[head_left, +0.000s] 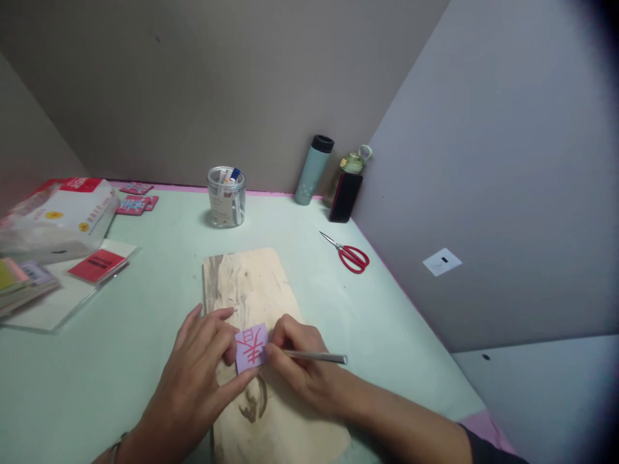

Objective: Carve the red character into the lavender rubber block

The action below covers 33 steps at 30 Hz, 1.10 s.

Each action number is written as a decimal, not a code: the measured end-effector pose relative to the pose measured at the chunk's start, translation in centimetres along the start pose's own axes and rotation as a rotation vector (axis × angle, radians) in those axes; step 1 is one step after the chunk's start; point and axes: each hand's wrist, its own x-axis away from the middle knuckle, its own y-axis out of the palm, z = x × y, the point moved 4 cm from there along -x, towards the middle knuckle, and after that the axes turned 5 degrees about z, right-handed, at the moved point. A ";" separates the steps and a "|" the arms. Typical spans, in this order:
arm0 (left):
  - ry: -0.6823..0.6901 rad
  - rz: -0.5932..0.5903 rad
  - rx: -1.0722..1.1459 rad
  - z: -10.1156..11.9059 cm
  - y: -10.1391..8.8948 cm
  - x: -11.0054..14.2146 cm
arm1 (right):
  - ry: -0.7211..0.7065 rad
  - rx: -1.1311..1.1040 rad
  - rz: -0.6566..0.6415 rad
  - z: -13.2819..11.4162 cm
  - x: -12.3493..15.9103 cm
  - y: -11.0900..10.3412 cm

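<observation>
The board (258, 290) is lying on the table (159, 270), and the paper (251, 348), bearing red strokes, is resting on it. The left hand (200, 364) is steadying the paper on the board, its thumb and bent fingers pinning the edges. The right hand (302, 361) is pinching the knife (316, 356) above the board, its near end meeting the paper. Beyond the board, the jar (227, 200) is holding pens; to the board's right, the scissors (345, 252) are lying with blades together. The bottle (313, 171) and phone (345, 197) are standing beyond the scissors.
</observation>
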 end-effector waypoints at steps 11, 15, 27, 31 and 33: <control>-0.031 -0.024 0.006 0.1 0.5 0.4 | 0.038 -0.054 0.085 1.1 -0.1 0.4; -0.002 -0.074 0.024 -0.3 0.8 0.8 | 0.066 -0.055 0.109 1.6 -0.1 0.6; -0.017 -0.082 0.005 -0.4 0.5 0.8 | 0.029 -0.001 0.040 0.5 -0.1 0.1; -0.011 -0.066 -0.003 -0.5 0.5 0.7 | 0.028 0.006 0.026 0.6 -0.1 0.1; -0.012 -0.061 -0.010 -0.5 0.6 0.7 | 0.026 -0.007 0.025 0.8 -0.1 0.2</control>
